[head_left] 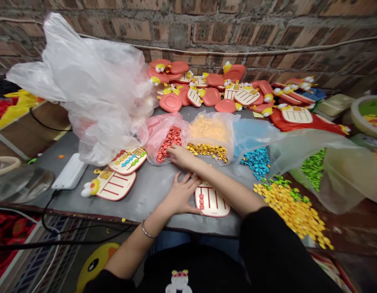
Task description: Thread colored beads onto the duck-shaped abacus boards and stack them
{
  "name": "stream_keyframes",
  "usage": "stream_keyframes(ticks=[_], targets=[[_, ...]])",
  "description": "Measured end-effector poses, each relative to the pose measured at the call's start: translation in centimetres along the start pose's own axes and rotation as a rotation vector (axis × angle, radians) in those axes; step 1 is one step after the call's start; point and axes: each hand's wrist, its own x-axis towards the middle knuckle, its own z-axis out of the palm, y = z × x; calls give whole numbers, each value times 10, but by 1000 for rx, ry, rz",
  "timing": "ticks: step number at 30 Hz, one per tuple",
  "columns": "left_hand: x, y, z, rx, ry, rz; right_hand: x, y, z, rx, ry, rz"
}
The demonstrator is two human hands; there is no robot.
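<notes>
My left hand (182, 194) lies with fingers spread at the left edge of a cream toy board (213, 199) with a red rim and dark red slots. Small red pieces (201, 202) sit in the board's leftmost slot. Crossing above it, my right hand (179, 156) reaches to the pile of red pieces (170, 140) spilling from a pink-tinted bag (151, 126). Its fingers are bent together at the pile's edge; what is between the fingertips is hidden. Yellow-gold pieces (208, 150) lie just right of that hand, in a clear bag.
Blue pieces (258, 162), green pieces (313, 167) and loose yellow pieces (290, 209) lie to the right. Two boards, one filled (129, 160), one with bare slots (116, 185), overlap at left beside a white power bank (70, 171). Red-backed boards (211, 97) pile along the brick wall.
</notes>
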Motion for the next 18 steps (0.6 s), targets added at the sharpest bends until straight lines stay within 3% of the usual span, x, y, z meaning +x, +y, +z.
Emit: stream_keyframes(ticks=[4, 7, 9, 13, 16, 18], targets=[[1, 1, -1, 20, -5, -8, 29, 1, 17, -126, -47, -79], [1, 3, -4, 49, -26, -14, 8, 7, 3, -8, 23, -103], [1, 5, -5, 63, -28, -16, -26, 11, -15, 126, 115, -96], [2, 7, -6, 66, -18, -9, -119, 17, -53, 298, 273, 32], [2, 7, -6, 65, -20, -5, -179, 25, -63, 186, 272, 124], [2, 8, -5, 69, -23, -4, -201, 33, -57, 42, 215, 144]])
